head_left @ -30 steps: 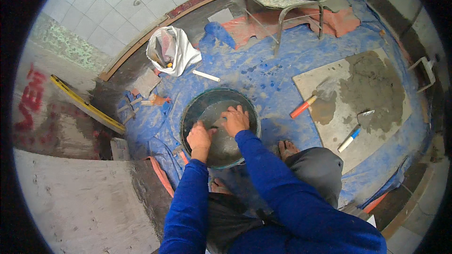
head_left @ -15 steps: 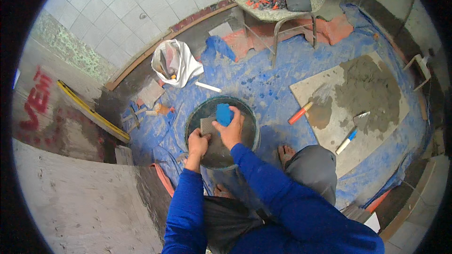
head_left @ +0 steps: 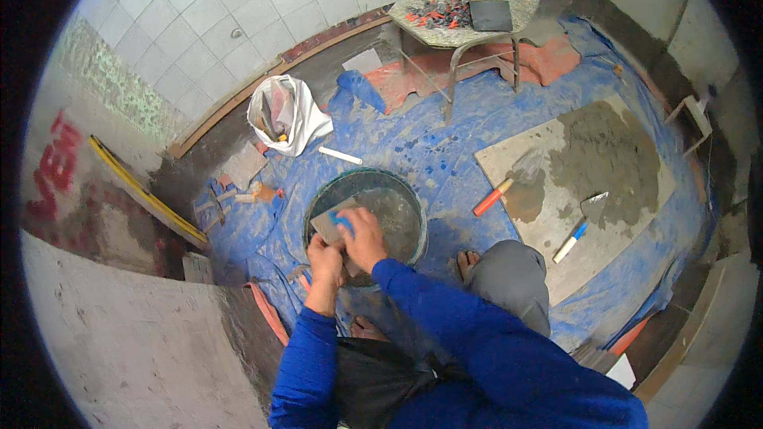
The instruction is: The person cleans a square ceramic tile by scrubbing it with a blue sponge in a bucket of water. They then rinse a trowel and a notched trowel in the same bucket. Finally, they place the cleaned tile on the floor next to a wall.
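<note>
Over a round dark green tub (head_left: 420, 205) of murky grey water, my left hand (head_left: 324, 262) grips a small grey-brown tile (head_left: 324, 225) with a ridged face by its lower edge. My right hand (head_left: 366, 240) is closed on a blue sponge (head_left: 342, 221) and presses it against the tile. Fingers cover most of the sponge, so only a bit of blue shows. The tile is tilted above the left part of the tub.
On the right, a board (head_left: 509, 151) carries wet mortar (head_left: 608, 159), a red-handled trowel (head_left: 493, 197) and a blue-and-white-handled trowel (head_left: 571, 242). Beyond the tub are a white sack (head_left: 306, 123), a white stick (head_left: 340, 156) and a chair (head_left: 429, 36) holding spacers. A blue tarp (head_left: 405, 139) covers the floor.
The sponge has come down and left from above the tub onto the tile, my right hand with it. The tile is now more tilted. The whole view has shifted slightly.
</note>
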Available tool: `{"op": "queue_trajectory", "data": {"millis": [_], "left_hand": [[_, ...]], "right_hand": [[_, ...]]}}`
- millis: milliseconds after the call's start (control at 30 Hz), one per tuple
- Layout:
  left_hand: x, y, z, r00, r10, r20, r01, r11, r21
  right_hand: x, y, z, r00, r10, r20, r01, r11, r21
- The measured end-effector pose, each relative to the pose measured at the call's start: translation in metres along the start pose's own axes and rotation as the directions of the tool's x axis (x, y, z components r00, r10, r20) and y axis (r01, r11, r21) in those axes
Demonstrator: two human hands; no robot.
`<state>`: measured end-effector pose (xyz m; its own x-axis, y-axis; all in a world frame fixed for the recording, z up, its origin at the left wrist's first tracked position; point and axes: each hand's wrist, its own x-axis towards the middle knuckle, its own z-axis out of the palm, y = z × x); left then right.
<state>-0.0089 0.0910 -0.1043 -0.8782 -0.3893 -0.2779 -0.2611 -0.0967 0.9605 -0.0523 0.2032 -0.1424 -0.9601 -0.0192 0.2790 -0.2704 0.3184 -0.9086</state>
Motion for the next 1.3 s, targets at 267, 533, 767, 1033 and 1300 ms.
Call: {"op": "queue_trajectory", "data": {"millis": [267,533,767,1033,1300], "left_hand": [[0.011,-0.007,-0.008,0.981,0.058,-0.184,-0.058,0.998,0.005],[0.025,-0.015,-0.025,0.961,-0.107,-0.256,0.052,0.976,-0.213],[0.038,-0.038,-0.024,0.941,-0.112,-0.32,0.059,0.983,-0.171],[0.058,-0.052,-0.008,0.911,-0.385,-0.146,0.245,0.791,-0.56],[0.036,-0.033,0.017,0.855,-0.504,-0.122,0.332,0.713,-0.617]], "right_hand": [[-0.014,0.016,0.009,0.999,0.03,-0.032,-0.032,0.996,-0.086],[0.022,0.069,-0.001,0.824,0.516,0.235,-0.275,0.727,-0.629],[0.029,0.116,0.011,0.548,0.752,0.368,-0.39,0.618,-0.683],[-0.003,0.023,-0.002,0.895,0.416,-0.162,-0.42,0.908,0.01],[0.005,0.007,-0.016,0.946,0.228,-0.23,-0.222,0.974,0.051]]}}
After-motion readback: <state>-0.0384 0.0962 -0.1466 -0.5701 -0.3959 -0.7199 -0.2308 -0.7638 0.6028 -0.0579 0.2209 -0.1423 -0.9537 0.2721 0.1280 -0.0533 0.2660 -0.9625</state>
